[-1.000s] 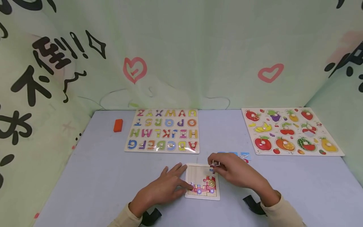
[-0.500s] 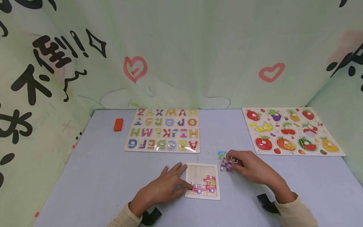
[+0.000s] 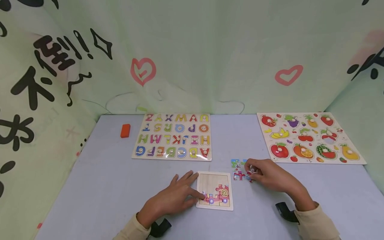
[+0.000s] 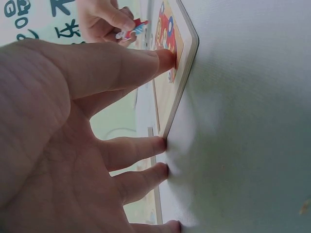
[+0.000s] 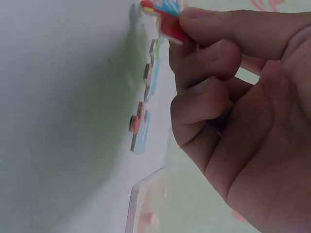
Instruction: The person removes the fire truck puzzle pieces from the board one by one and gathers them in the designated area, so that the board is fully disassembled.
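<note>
A small square wooden jigsaw tray (image 3: 207,181) lies on the table with several joined red vehicle pieces (image 3: 223,193) along its bottom and right side. My left hand (image 3: 177,196) rests at its left edge, fingers spread. One fingertip presses the lower-left piece, and other fingertips touch the table beside the tray in the left wrist view. To the right of the tray, my right hand (image 3: 273,175) pinches a red and blue jigsaw piece (image 5: 167,22) between thumb and fingers. Loose jigsaw pieces (image 3: 238,175) lie just left of and under that hand, partly hidden by it.
Behind the tray lies an alphabet peg board (image 3: 171,156). A fruit peg board (image 3: 292,135) sits at the back right. Toward the back left is an orange block (image 3: 125,131). A printed curtain (image 3: 216,60) hangs behind the table.
My right hand has moved right from above the tray's upper right corner to the loose pieces, uncovering some of them, still pinching a piece. My left hand has stayed in place.
</note>
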Demonstrator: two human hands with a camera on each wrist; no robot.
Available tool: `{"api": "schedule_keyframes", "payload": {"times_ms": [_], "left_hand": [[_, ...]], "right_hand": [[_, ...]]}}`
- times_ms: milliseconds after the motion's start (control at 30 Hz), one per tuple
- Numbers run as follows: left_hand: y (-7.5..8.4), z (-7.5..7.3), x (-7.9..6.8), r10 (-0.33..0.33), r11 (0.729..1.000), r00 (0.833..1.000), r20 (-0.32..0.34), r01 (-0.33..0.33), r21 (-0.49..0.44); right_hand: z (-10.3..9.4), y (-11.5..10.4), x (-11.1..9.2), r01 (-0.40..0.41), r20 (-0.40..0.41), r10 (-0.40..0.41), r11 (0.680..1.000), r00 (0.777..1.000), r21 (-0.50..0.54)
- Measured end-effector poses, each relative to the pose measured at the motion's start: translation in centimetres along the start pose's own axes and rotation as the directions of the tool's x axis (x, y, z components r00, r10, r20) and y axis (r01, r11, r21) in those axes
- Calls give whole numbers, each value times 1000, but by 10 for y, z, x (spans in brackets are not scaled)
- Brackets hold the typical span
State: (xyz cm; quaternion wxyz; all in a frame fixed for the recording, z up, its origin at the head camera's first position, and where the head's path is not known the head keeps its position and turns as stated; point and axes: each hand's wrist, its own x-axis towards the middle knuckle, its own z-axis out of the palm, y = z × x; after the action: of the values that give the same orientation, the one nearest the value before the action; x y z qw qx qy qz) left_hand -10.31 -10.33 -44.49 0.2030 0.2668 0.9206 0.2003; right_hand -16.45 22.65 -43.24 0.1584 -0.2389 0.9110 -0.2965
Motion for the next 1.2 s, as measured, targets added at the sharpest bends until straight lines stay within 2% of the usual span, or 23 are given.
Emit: {"api": "schedule_keyframes", "payload": {"times_ms": [200, 400, 567, 933, 1200], "left_hand": [[0, 0, 0, 4, 1000, 1000, -3, -4, 3], [-1, 0, 0, 8, 1000, 1000, -13, -8, -4], [-1, -1, 0, 13, 1000, 1000, -15, -13, -1], [-1, 0, 1, 15, 1000, 1000, -15, -15, -7], [0, 0, 0, 2, 1000, 1000, -9, -3, -15]], "right_hand": [[4, 4, 2, -24, -16, 23, 999, 1000, -39], [7, 4, 4, -28, -80, 17, 989, 997, -146], [10, 4, 5, -35, -113, 14, 982, 993, -187], [13, 0, 4, -46, -112, 24, 979, 993, -197], [14, 0, 4, -62, -96, 48, 988, 994, -142]]}}
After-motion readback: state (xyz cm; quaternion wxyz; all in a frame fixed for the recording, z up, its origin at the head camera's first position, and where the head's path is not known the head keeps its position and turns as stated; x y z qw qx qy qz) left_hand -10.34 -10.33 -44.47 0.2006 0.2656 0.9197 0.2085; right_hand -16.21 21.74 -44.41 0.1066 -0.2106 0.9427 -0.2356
